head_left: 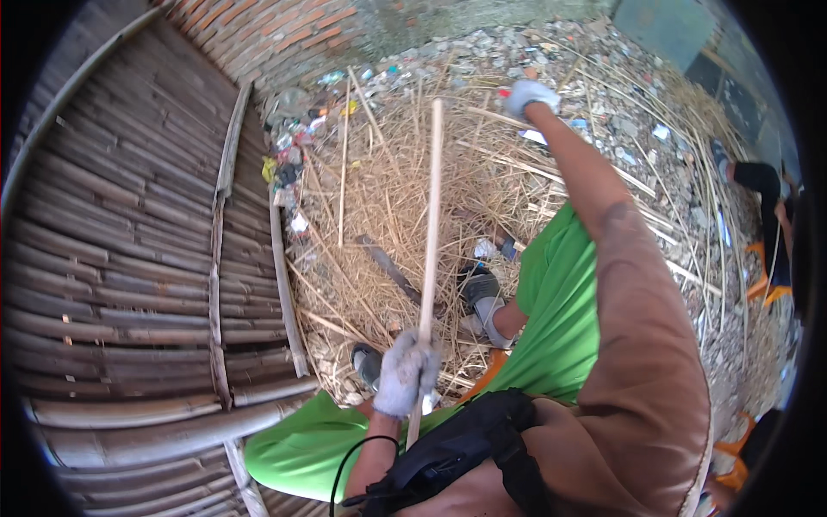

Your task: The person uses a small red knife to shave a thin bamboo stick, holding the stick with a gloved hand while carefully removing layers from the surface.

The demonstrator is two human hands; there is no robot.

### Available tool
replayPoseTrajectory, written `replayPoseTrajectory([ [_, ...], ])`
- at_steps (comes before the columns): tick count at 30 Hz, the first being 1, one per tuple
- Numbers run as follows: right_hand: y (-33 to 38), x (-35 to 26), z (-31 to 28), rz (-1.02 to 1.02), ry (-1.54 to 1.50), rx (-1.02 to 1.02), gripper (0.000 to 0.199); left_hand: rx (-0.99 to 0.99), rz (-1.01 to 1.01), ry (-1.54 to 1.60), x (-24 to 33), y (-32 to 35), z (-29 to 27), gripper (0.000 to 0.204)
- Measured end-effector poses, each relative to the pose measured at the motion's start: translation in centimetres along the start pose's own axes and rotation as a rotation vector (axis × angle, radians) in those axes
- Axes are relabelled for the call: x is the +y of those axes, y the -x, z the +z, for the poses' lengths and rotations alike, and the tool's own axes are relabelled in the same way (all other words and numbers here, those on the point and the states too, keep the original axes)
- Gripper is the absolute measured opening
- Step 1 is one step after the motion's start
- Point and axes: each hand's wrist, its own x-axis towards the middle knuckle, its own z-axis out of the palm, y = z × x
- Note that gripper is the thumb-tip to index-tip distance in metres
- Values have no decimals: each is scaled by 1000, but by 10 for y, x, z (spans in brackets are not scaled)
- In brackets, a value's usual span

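Observation:
My left hand (405, 370), in a grey work glove, grips the lower part of a long pale bamboo stick (432, 207) that runs up and away over the straw. My right hand (531, 95), also gloved, is stretched far out over the pile of dry reeds and straw (388, 198); whether it holds anything I cannot tell. My legs in green trousers (551, 302) and my two shoes (479, 289) rest on the straw below the stick. A dark flat blade-like tool (388, 267) lies in the straw just left of the stick.
A wall of horizontal bamboo poles (129, 258) fills the left side. Litter and stones (301, 129) lie along its foot, with a brick wall (276, 34) behind. Another person (762, 185) sits at the right near orange chairs (762, 289). A black bag (465, 448) hangs at my chest.

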Motion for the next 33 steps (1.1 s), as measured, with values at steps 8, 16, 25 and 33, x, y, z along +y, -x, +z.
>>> replayPoseTrajectory([
  [8, 182, -139, -11, -580, -116, -253, 54, 251, 110, 132, 10, -15, -33, 35],
  [16, 313, -178, 69, -890, -172, -262, 34, 256, 132, 146, 15, -22, -29, 23],
  [25, 333, -193, 74, -987, -61, -299, 24, 274, 119, 104, 8, -19, -36, 18],
  [33, 227, -177, 62, -599, -90, -173, 33, 123, 98, 177, 0, -7, -13, 24],
])
